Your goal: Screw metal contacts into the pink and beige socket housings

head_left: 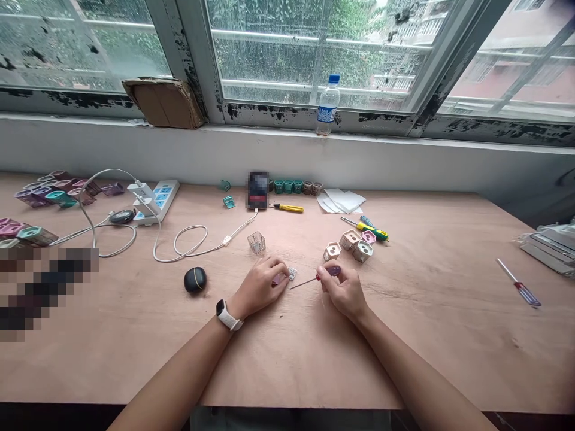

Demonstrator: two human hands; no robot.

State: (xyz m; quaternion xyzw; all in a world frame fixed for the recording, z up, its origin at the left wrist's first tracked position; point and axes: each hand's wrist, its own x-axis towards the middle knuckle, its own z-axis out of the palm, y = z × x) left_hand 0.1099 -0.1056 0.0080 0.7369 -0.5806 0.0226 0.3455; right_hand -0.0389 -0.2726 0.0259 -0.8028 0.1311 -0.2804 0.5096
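My left hand (263, 284) rests on the wooden table, fingers closed around a small pale translucent plastic piece (292, 274); most of it is hidden by the fingers. My right hand (345, 290) grips a screwdriver (332, 271) by its dark purple and red handle. Its thin shaft points left, with the tip just short of the plastic piece and apart from it. Just beyond my left hand stands a clear open plastic holder (256, 242). Past my right hand is a cluster of small hexagonal cases (350, 240), cream, pink and grey-green.
A black earbud case (194, 280) lies left of my left hand. Behind are a phone (257, 190) on a white cable, a yellow screwdriver (288, 208) and a green-yellow screwdriver (375, 230). A power strip (164, 200) is at back left, another screwdriver (523, 290) far right.
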